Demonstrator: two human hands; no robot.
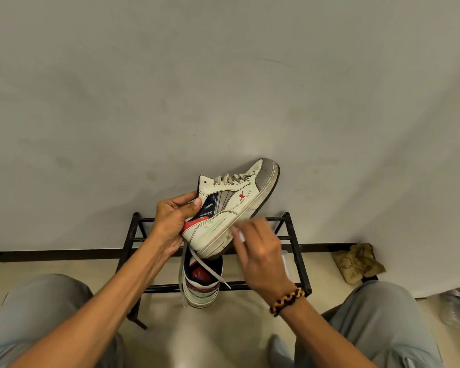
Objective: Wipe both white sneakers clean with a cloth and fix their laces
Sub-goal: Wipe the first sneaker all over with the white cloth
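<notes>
The left hand (174, 220) grips the heel of a scuffed white leather sneaker (231, 205), held tilted, toe up and far right. The right hand (260, 251), blurred, pinches a white cloth (241, 236) against its grimy sole edge. Below, the second sneaker (201, 285) sits on a black metal rack (295, 235), its laces (210, 272) loose.

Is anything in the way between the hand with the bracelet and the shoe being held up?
Nothing visible. The right hand is already at the sole edge of the raised sneaker, which the left hand grips by the heel.
</notes>
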